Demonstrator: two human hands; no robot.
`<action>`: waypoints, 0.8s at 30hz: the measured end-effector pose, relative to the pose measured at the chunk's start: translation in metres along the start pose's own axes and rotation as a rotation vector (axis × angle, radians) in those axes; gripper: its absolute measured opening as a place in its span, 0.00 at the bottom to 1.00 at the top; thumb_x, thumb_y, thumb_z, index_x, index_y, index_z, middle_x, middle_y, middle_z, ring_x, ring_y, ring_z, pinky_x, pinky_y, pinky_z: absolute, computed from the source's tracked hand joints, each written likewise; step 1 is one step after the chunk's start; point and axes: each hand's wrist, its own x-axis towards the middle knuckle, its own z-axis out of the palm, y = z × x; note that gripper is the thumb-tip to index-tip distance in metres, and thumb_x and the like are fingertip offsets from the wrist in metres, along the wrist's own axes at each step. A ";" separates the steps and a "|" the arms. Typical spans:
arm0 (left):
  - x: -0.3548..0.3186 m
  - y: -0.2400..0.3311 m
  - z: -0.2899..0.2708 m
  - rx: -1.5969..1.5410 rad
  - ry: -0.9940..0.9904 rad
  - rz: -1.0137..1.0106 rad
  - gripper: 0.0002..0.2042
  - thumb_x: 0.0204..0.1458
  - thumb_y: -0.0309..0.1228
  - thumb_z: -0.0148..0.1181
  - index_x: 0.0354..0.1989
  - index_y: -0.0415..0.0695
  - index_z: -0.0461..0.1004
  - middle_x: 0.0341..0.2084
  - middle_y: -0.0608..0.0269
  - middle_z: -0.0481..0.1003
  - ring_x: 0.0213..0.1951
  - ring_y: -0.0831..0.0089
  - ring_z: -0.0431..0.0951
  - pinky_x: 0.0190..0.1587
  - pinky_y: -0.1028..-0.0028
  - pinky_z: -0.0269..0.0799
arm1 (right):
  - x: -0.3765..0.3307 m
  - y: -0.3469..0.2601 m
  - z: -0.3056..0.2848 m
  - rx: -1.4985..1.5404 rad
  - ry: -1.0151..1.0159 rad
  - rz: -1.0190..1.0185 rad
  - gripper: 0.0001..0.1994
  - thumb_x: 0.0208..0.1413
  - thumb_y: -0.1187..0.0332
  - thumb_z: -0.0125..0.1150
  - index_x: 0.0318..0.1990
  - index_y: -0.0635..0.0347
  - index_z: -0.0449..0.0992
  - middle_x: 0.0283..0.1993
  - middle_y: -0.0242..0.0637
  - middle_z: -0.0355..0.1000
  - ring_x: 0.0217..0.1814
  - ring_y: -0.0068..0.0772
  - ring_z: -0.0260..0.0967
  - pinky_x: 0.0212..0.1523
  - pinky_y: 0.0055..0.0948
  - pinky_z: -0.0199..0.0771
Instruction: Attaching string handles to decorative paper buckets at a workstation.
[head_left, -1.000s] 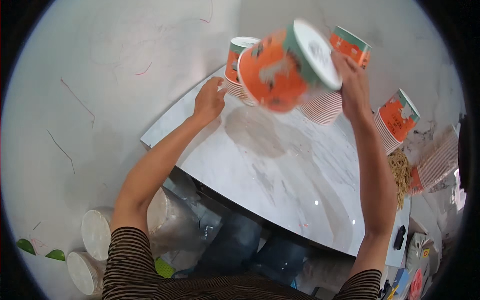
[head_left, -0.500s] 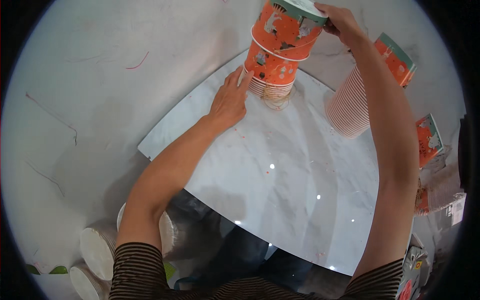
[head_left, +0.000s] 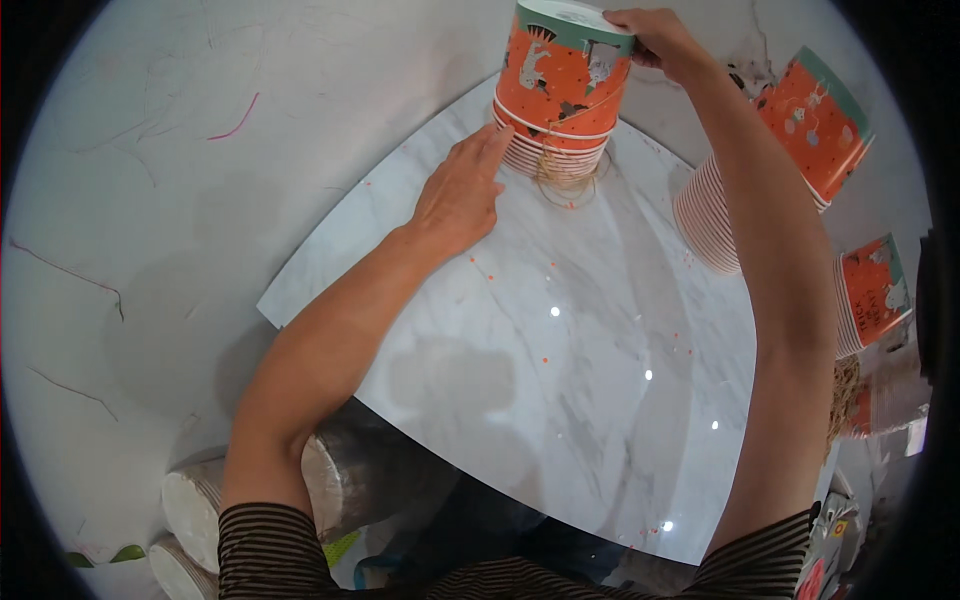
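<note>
An orange paper bucket (head_left: 565, 75) with a green band stands upside down on a stack of nested buckets (head_left: 555, 158), whose white rims show below it. My right hand (head_left: 665, 42) is closed on the edge of its upturned base, with the fingertips partly hidden. My left hand (head_left: 462, 190) lies against the left side of the stacked rims, its fingers stretched out and the thumb side low. A loose loop of thin twine (head_left: 568, 185) hangs at the front of the stack.
The stack stands on a white marbled tabletop (head_left: 500, 290) dotted with small orange bits. Beyond my right forearm are a tilted orange bucket stack (head_left: 820, 125) and another orange bucket (head_left: 872, 295). Wrapped white-ended stacks (head_left: 195, 505) lie at the lower left.
The top bucket has slid down over the one beneath, so the orange band between their rims has closed up. My right hand has gone down with it; my left hand stays by the rims.
</note>
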 end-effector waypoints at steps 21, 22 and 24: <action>-0.002 0.011 -0.011 0.037 0.194 0.067 0.28 0.56 0.14 0.54 0.68 0.42 0.63 0.58 0.45 0.70 0.59 0.45 0.72 0.61 0.55 0.72 | -0.211 -0.012 -0.091 -0.936 0.782 -0.829 0.15 0.65 0.54 0.64 0.48 0.56 0.83 0.49 0.42 0.81 0.54 0.41 0.79 0.51 0.41 0.81; -0.004 0.015 -0.014 0.037 0.195 0.078 0.28 0.56 0.14 0.54 0.68 0.42 0.63 0.58 0.45 0.70 0.59 0.45 0.72 0.61 0.55 0.72 | -0.214 -0.031 -0.116 -1.116 0.816 -0.663 0.15 0.68 0.55 0.62 0.49 0.56 0.82 0.53 0.41 0.81 0.55 0.40 0.79 0.53 0.42 0.80; 0.005 0.034 -0.002 0.059 0.269 0.271 0.25 0.53 0.13 0.54 0.61 0.38 0.68 0.54 0.46 0.73 0.58 0.45 0.73 0.60 0.54 0.72 | -0.180 -0.057 -0.163 0.091 0.989 -1.532 0.12 0.61 0.66 0.67 0.32 0.67 0.82 0.24 0.36 0.74 0.24 0.30 0.71 0.25 0.32 0.72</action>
